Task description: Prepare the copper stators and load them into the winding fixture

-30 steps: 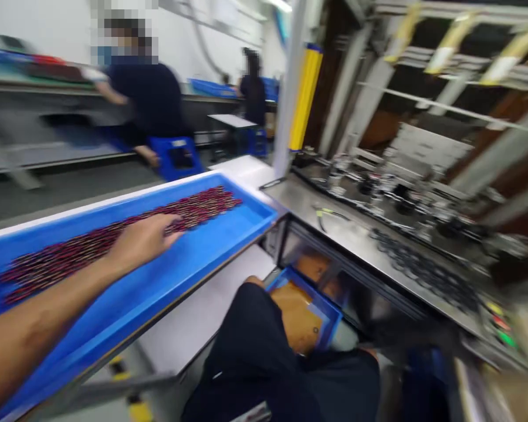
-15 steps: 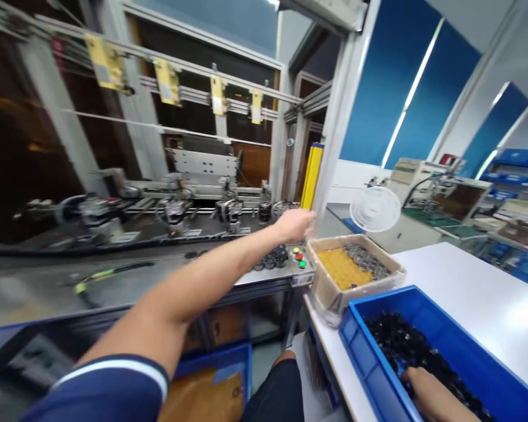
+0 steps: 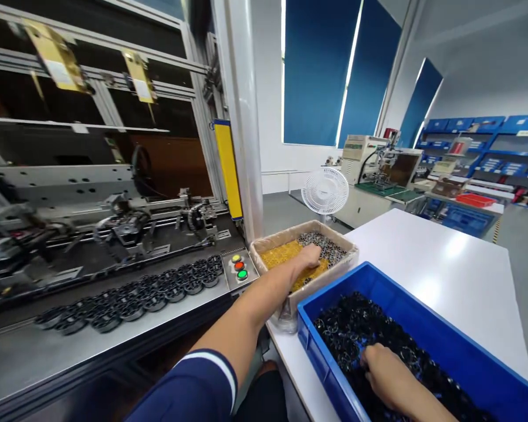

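My left hand reaches into a cardboard box lined with plastic, resting on the yellow sheet and small grey metal rings inside it. Its fingers are curled down into the rings; whether they hold any is hidden. My right hand is sunk in a blue bin full of black ring-shaped parts, fingers closed among them. Both containers stand on a white table.
To the left a metal machine bench carries a row of black round parts and a panel with yellow, red and green buttons. A white post and yellow strip rise behind the box. A white fan stands beyond.
The view swung right. My left hand dropped from near the yellow strip down into the cardboard box. My right hand stays in the blue bin of black parts.
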### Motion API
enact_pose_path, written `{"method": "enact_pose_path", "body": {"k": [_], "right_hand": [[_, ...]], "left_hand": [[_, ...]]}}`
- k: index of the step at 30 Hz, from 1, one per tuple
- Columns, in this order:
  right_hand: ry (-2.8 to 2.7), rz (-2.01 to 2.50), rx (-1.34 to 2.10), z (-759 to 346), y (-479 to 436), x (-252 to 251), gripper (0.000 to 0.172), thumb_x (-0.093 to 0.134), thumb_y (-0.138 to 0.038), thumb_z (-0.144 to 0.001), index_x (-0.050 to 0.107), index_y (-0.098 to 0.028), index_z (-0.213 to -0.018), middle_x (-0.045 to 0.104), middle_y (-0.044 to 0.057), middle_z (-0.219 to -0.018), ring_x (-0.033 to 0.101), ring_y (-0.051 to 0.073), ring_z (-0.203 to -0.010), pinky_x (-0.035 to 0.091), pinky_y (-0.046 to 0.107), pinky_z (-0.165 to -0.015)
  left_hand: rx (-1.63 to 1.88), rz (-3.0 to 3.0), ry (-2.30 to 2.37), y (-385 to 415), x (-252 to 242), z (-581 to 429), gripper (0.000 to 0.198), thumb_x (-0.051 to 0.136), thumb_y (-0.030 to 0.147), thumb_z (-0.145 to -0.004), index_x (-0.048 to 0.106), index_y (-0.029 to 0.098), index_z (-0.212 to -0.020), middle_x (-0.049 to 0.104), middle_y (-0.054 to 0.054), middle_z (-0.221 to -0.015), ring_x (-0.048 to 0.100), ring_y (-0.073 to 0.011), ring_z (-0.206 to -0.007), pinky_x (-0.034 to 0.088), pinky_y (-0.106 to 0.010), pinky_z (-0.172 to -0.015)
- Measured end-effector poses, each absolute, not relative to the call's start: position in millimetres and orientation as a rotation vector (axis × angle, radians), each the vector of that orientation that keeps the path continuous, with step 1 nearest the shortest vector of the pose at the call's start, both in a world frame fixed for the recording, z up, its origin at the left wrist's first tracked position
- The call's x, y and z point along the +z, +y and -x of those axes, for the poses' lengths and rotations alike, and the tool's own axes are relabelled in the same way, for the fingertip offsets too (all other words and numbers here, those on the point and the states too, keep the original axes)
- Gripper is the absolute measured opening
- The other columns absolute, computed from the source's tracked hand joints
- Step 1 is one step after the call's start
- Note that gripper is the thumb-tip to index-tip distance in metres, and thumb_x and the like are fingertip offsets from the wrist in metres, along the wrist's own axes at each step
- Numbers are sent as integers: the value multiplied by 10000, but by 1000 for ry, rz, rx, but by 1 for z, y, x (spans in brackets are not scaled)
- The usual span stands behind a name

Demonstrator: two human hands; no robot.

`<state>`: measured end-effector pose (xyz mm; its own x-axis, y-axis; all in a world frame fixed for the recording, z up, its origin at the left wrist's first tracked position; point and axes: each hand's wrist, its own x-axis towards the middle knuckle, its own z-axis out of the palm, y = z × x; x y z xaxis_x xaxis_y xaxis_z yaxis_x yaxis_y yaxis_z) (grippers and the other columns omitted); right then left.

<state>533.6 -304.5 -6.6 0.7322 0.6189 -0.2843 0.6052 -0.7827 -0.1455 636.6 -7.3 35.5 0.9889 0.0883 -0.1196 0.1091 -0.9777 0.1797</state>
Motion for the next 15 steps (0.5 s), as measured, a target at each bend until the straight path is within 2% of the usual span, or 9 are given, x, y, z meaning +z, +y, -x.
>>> {"method": "enact_pose_path", "body": {"k": [5,9,12,15], "right_hand": [[-1054,2858,518,-521,-300,-4,210,713,-36,-660,727,-174,-817,751,100,-901,710,278,-909,477,292,-753],[-1169,2815,438,-525,-303,-13,73,658,-154,-809,700,-182,-862,749,92,-900,711,260,-893,495,318,-787],[-1291,2728,368,-540,-310,-27,191,506,-199,-919,695,-171,-920,753,116,-951,722,260,-932,524,358,-861],[-1459,2401,-9,-547,-312,-30,245,509,-336,-930,700,-184,-906,727,133,-1093,719,276,-972,556,396,-875]], "left_hand": [[-107,-2798,207,-16,37,-630,370,620,350,-947,585,161,-1263,615,-110,-1279,639,-243,-1099,564,-461,-919],[11,-2564,252,-16,61,-594,350,627,347,-943,604,146,-1228,631,-112,-1246,647,-237,-1078,567,-450,-911],[178,-2361,264,-12,65,-529,317,649,355,-928,638,136,-1157,680,-98,-1139,659,-210,-1029,560,-386,-905],[317,-2152,255,-19,45,-430,522,699,345,-891,525,139,-1338,692,-101,-1116,680,-156,-915,562,-285,-813]]}}
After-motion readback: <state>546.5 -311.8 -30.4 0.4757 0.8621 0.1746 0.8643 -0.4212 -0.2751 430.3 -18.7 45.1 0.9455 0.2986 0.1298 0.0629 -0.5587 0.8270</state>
